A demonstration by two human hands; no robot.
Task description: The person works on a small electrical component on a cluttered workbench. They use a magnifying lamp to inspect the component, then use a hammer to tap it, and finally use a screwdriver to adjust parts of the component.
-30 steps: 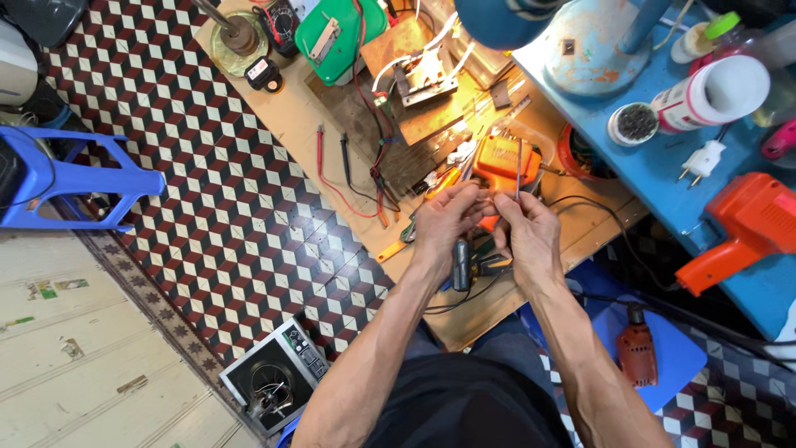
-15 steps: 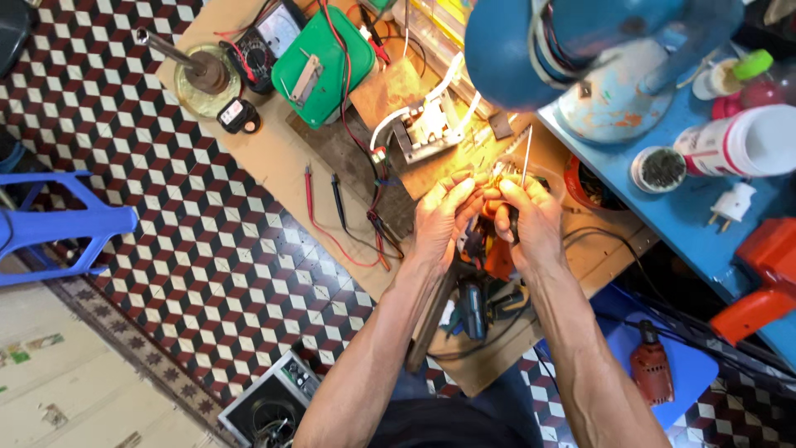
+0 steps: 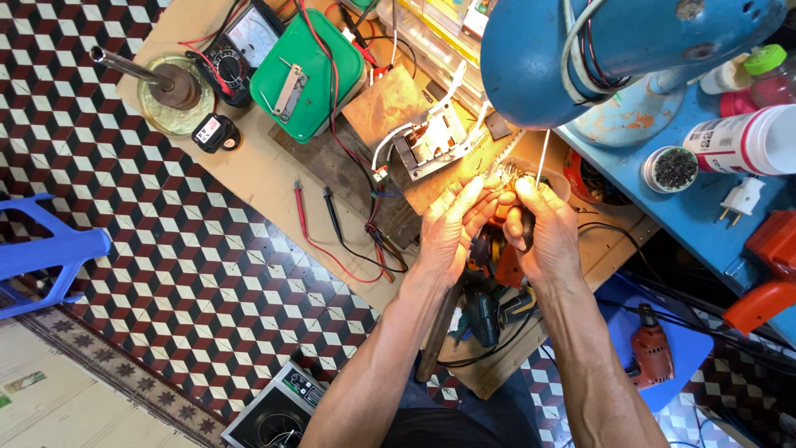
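Floor, far left: a blue plastic stool [image 3: 51,253] is seen on the chequered tiles, apart from the work.
Board, upper left: a soldering-iron stand with a glass base [image 3: 170,93] is noted beside an analogue multimeter [image 3: 239,43] and a green box [image 3: 308,73].
Probes: red and black test leads [image 3: 327,217] are laid on the wooden board [image 3: 274,174], unattended.
Centre fixture: a metal-framed assembly with white wires [image 3: 433,143] is lit just above the hands.
Left hand [image 3: 452,232]: raised, fingers drawn together and pinching the small metallic part [image 3: 512,176] from its near side.
Work piece: the small metallic part is held in the air between both hands, directly under the blue lamp shade [image 3: 580,50]; its detail cannot be made out.
Right hand [image 3: 547,236]: closed around a dark-handled tool [image 3: 526,228], thumb and forefinger pressed at the part.
Step in hand: judged to be fine manual work on the part under the lamp.
Next move, judged: a steady grip and close light are called for.
Right side: a white plug [image 3: 742,199] and an orange tool [image 3: 767,278] lie on the blue table [image 3: 705,224].
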